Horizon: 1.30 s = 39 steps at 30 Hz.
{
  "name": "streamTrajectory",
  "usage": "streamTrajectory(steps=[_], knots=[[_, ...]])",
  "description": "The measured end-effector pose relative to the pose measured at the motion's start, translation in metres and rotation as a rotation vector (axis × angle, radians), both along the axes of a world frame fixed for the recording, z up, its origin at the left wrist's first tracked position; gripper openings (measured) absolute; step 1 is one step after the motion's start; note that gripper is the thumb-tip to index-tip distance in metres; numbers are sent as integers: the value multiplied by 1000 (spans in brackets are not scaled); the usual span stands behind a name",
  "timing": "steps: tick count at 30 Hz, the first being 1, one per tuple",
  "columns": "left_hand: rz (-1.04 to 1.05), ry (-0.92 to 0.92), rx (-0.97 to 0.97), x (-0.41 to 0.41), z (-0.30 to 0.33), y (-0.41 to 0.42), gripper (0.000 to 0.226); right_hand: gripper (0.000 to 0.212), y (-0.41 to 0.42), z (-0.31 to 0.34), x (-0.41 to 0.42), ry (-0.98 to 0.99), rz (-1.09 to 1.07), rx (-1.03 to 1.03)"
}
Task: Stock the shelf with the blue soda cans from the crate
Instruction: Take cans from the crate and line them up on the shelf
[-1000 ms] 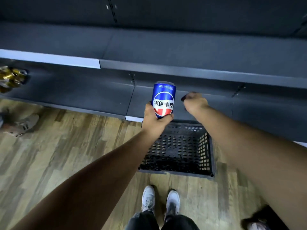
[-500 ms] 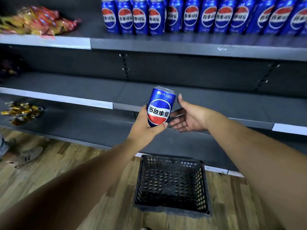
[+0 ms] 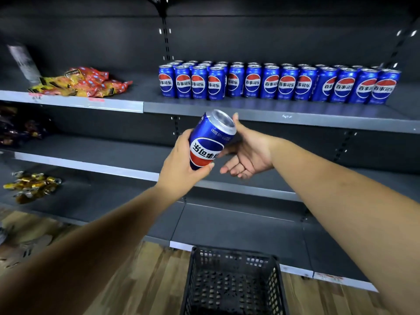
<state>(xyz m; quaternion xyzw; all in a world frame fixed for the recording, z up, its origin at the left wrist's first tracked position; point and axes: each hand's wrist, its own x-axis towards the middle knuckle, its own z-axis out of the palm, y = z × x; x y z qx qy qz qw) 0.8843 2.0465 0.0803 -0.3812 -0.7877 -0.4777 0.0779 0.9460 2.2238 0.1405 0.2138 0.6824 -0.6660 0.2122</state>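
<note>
I see rows of cans [image 3: 279,84] on the shelf [image 3: 272,111] beyond. My left hand [image 3: 181,164] grips a tilted can [image 3: 210,139]; the right hand [image 3: 247,153], fingers spread, cups its far side.

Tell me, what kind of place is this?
Most likely a shop aisle: dark tiered shelving with price strips, a long row of blue soda cans, snack packets, and a black crate on the floor.

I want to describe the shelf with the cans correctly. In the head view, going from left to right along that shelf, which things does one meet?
Snack packets in red and yellow, then a bare stretch of the shelf, then the row of blue soda cans, standing upright and reaching nearly to the right end.
</note>
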Motion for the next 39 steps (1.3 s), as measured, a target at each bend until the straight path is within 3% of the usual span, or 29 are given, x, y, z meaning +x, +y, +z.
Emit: streamTrajectory(steps=[5, 9, 16, 21, 26, 31, 37, 39], knots=[[19, 258, -109, -16, 14, -7, 79, 110, -13, 18, 0, 93, -53, -104], [-1, 393, -160, -21, 13, -9, 79, 110, -18, 24, 2, 73, -47, -69], [-47, 522, -163, -37, 23, -2, 82, 72, -24, 29, 8, 89, -96, -84], [88, 213, -115, -43, 33, 13, 100, 54, -26, 23, 6, 232, -103, -146], [129, -139, -85, -54, 37, 34, 99, 39, -22, 10, 4, 332, -143, -57], [-163, -674, -109, -48, 43, 31, 63, 31, -12, 1, 7, 366, -149, -26], [-476, -1014, -44, -49, 41, 16, 105, 19, -3, -11, 9, 456, -190, -3], [-504, -1026, -63, -48, 41, 16, 128, 31, 1, -13, 8, 503, -187, -27]])
